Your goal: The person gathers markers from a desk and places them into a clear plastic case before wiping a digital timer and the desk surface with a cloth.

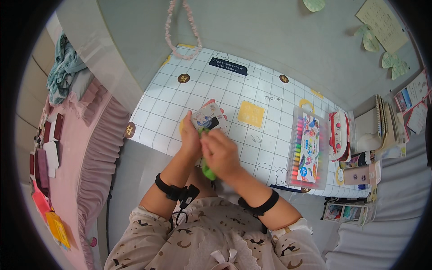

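Note:
My left hand (pixel 191 135) holds a flat pale case (pixel 207 116) with a cartoon print, a dark rectangle and reddish-pink fingers or edging showing along its far side. My right hand (pixel 218 150) is closed on a bright green thing (pixel 209 172), whose lower end hangs below the hand. The green thing's upper part lies against the near edge of the case, between my hands. My fingers hide most of it, so its kind cannot be told. Both hands are over the near part of a white grid-patterned table mat (pixel 162 101).
To the right lie a clear box of colored markers (pixel 307 148), a red and white pouch (pixel 339 136) and a pink box (pixel 361 175). Notebooks (pixel 381 121) stand behind them. A pink beaded strand (pixel 167 30) hangs at the back left. A pink-covered bed (pixel 91 148) is at the left.

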Action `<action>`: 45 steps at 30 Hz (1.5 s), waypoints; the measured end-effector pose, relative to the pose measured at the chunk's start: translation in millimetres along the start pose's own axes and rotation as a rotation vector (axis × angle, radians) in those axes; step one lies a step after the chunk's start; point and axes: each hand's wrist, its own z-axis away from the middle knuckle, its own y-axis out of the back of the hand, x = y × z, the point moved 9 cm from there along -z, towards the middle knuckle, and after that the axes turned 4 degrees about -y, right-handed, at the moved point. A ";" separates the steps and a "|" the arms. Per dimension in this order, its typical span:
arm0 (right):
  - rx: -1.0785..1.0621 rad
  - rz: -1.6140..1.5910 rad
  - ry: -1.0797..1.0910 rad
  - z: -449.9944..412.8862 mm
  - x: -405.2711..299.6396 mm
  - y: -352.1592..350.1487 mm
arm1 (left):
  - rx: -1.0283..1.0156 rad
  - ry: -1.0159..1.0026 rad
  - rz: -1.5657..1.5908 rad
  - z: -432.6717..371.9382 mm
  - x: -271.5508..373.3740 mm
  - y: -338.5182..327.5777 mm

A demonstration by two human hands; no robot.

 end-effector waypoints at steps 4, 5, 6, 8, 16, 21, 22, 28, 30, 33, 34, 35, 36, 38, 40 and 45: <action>-0.019 0.073 0.024 -5.3 13.8 6.1 | 0.027 -0.001 0.048 0.7 -1.6 -5.2; -0.017 0.076 0.020 -6.7 20.6 9.2 | 0.028 -0.022 0.070 0.9 0.8 -10.0; 0.059 0.068 -0.064 -9.4 32.7 19.8 | 0.029 -0.043 0.093 0.7 2.3 -13.5; 0.153 0.071 -0.134 -6.7 39.0 26.5 | -0.013 -0.056 0.073 -0.3 2.5 -15.8; 0.000 0.006 0.005 -4.0 8.7 5.1 | -0.071 -0.030 0.072 3.5 7.5 -22.4; 0.179 0.104 -0.163 -12.5 43.1 40.1 | -0.032 0.014 0.143 -3.5 1.3 -16.4; 0.180 0.104 -0.161 -12.1 48.8 46.1 | -0.033 0.013 0.143 -0.9 3.6 -18.5; 0.089 -0.359 -0.510 -2.8 77.8 48.0 | -0.229 0.025 0.197 7.7 6.8 -30.1; 0.069 -0.351 -0.468 -4.5 70.8 43.6 | -0.198 -0.062 -0.019 4.6 10.6 -25.6; 0.050 -0.363 -0.391 -6.5 60.9 43.3 | -0.176 -0.044 0.082 2.3 10.0 -26.7; 0.064 -0.322 -0.320 -9.3 52.1 47.8 | -0.173 -0.051 0.082 1.3 8.6 -21.0; 0.079 -0.281 -0.250 -11.7 42.8 52.4 | -0.184 -0.082 0.009 -0.6 6.5 -12.6; 0.075 -0.282 -0.247 -12.1 40.7 54.4 | -0.195 -0.109 -0.063 -0.5 8.6 -13.5; 0.034 -0.181 -0.160 -13.8 27.7 56.1 | -0.150 -0.170 -0.071 -0.9 10.5 -14.9; -0.008 -0.148 -0.117 -13.3 14.3 54.2 | -0.106 -0.227 -0.080 2.4 17.8 -19.4; 0.008 -0.074 0.097 -7.7 -12.9 44.1 | -0.084 -0.319 -0.312 6.9 20.8 -21.2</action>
